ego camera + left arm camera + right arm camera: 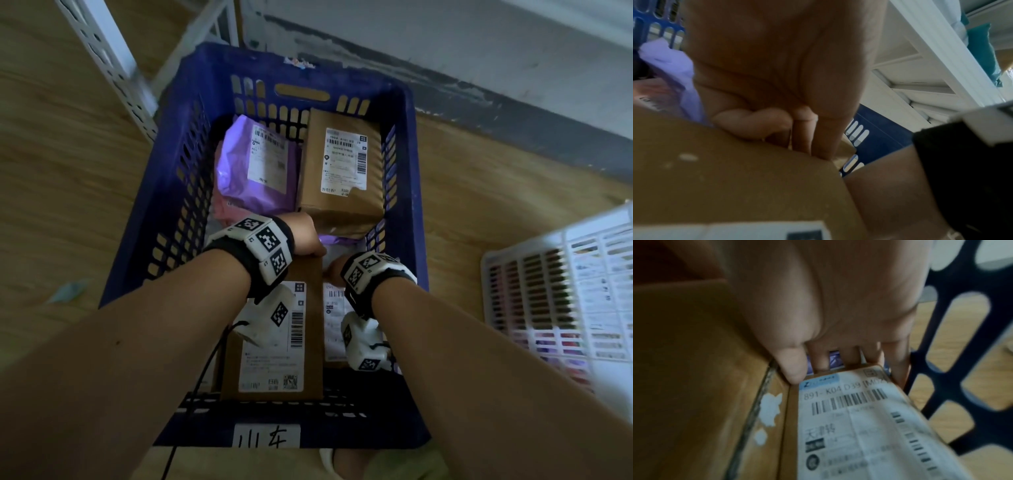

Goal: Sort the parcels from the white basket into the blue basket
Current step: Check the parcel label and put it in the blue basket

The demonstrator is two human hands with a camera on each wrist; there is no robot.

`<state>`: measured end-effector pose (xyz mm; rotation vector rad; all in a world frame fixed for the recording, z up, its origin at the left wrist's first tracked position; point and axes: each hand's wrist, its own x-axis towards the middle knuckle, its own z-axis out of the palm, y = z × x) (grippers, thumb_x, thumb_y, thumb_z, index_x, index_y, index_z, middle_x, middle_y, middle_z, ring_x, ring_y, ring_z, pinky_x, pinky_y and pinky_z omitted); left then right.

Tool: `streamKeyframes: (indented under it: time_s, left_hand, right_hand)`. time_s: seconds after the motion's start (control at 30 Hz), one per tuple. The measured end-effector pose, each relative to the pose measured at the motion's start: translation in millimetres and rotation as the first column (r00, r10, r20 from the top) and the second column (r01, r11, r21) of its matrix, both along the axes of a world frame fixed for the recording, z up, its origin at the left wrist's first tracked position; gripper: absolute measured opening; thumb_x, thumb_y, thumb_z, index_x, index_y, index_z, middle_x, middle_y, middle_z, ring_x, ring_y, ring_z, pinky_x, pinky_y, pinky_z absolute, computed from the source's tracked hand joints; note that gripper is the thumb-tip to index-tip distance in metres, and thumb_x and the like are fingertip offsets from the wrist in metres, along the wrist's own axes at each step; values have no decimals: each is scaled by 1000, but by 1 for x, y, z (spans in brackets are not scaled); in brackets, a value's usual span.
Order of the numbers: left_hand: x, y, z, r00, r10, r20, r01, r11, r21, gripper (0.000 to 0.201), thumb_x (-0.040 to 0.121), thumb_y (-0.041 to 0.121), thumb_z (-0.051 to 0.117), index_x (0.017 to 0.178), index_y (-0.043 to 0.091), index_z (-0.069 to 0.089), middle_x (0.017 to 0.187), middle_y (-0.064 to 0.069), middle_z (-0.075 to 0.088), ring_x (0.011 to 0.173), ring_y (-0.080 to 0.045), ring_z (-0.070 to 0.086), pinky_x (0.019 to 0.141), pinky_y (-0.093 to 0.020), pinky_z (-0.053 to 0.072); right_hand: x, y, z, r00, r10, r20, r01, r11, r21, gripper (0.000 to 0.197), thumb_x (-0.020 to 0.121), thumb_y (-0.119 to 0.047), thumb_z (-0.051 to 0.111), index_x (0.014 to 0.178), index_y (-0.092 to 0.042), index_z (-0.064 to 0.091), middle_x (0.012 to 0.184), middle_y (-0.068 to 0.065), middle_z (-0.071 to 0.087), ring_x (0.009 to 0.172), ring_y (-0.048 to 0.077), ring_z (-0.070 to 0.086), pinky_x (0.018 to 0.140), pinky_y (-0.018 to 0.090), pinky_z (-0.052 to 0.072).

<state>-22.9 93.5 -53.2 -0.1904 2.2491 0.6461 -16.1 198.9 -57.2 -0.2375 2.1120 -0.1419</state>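
Note:
The blue basket (407, 192) stands on the floor below me, both hands inside its near end. My left hand (305, 240) curls its fingers (764, 123) over the far top edge of a tall brown labelled box (274, 349) and grips it. My right hand (334, 269) holds a smaller labelled box (849, 418) beside it, its fingers hooked over the far end and its thumb (793, 369) between the two boxes. At the basket's far end lie a purple bag parcel (257, 164) and a brown box (342, 171). The white basket (548, 291) is at the right.
A pink parcel (222, 209) lies under the purple bag. A white perforated shelf frame (102, 51) stands at the back left, a grey wall base behind the basket. A scrap of paper (68, 287) lies on the wooden floor to the left.

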Motion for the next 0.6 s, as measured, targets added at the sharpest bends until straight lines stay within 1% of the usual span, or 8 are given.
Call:
streamKeyframes:
  time_s: [0.07,0.13,0.2,0.27,0.37,0.4,0.5,0.6]
  left_hand:
    - [-2,-2,0,1000,11,19,-11,1000,20,34,90,28,59,111,2,63,92,-12,61,73,-19,53,52,-20,37]
    - [-3,-4,0,999,31,19,-32,999,44,27,89,26,60,105,4,65,78,-5,57,59,-14,49,50,-20,37]
    - [-3,-6,-1,998,53,20,-54,997,52,27,89,25,61,105,4,67,68,-1,55,53,-11,46,46,-17,36]
    - [-4,-8,-1,998,58,15,-59,997,50,24,90,24,60,103,6,68,64,2,53,50,-9,46,43,-16,35]
    - [-6,-10,-4,996,82,39,-85,993,80,14,90,20,59,90,9,67,65,1,55,49,-9,47,37,-12,37]
    - [-6,-9,-4,995,87,54,-92,991,93,12,90,18,59,85,8,66,67,0,58,49,-8,49,36,-12,37]
    - [-7,-9,-7,993,91,70,-98,989,107,15,89,18,60,78,10,64,68,1,60,44,-5,52,32,-8,35]
    - [-5,-10,-6,990,120,70,-129,981,146,16,89,26,61,89,11,67,68,3,59,52,-8,52,32,-6,35]
  right_hand:
    - [-2,-3,-9,998,-59,20,61,994,-86,20,100,-18,43,86,-14,57,102,17,58,108,33,55,92,33,43]
    - [-4,-5,-9,993,-115,16,116,990,-86,28,99,-20,42,72,-18,45,84,11,56,96,27,53,80,24,44]
    - [-6,-1,-8,996,-73,45,76,995,-64,18,100,-20,40,94,-12,56,109,16,61,111,29,53,88,23,42]
    - [-10,2,-12,999,1,49,3,996,-87,29,99,-17,42,121,-4,56,128,17,56,120,31,52,98,30,39]
    - [-10,-1,-20,998,55,42,-53,997,-63,29,102,-12,34,121,1,52,110,10,50,111,22,49,83,15,38]
    - [-9,-1,-20,998,53,30,-51,998,-46,28,103,-13,31,114,-1,53,108,9,46,114,21,48,81,16,38]
    - [-12,1,-23,996,86,-28,-88,995,-49,30,103,-17,32,118,-3,53,122,12,55,119,26,51,90,25,34]
    - [-12,8,-28,975,219,20,-220,974,47,42,96,-27,52,134,-9,49,133,7,52,123,25,48,99,31,36]
